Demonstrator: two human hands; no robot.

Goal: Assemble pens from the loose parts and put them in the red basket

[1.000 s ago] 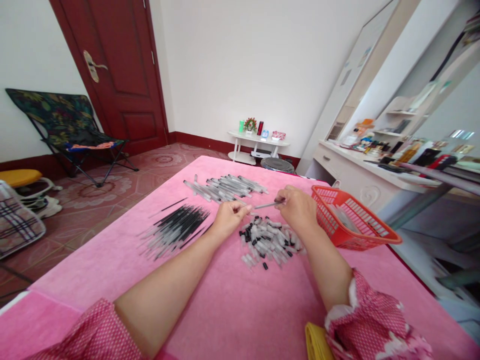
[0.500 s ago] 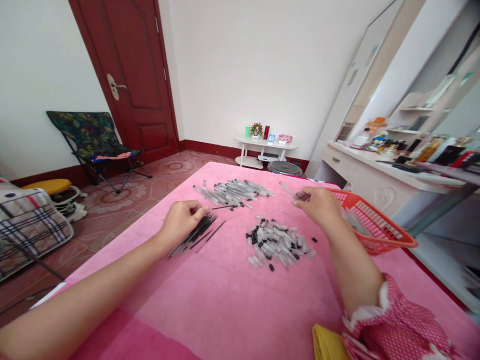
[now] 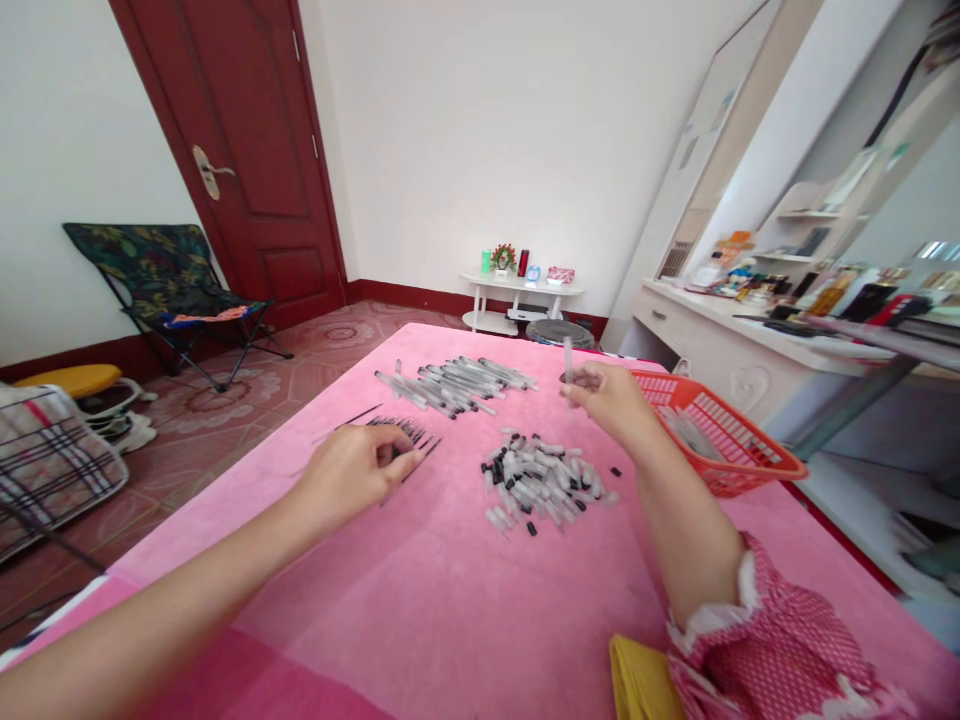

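Note:
My left hand (image 3: 364, 465) is curled down over a pile of thin black pen refills (image 3: 431, 447). Dark refill shows between its thumb and fingers, though the fingertips are partly hidden. Between the thumb and fingers of my right hand (image 3: 604, 398), a clear pen barrel (image 3: 568, 358) is held nearly upright above the table. Beyond the refills lies a heap of clear grey pen barrels (image 3: 461, 384). A mound of clear and black pen caps (image 3: 544, 478) sits in the middle of the pink-covered table (image 3: 450, 610).
An orange-red plastic basket (image 3: 739, 472) with clear pieces inside stands at the table's right edge. Something yellow and folded (image 3: 645, 680) is at the near edge. A folding chair (image 3: 169, 270) and a dresser (image 3: 720, 335) flank the table.
My left hand has come nearer and lower over the refills; one refill now lies apart beyond it. My right hand has turned the barrel from slanted to nearly upright. The view has shifted slightly.

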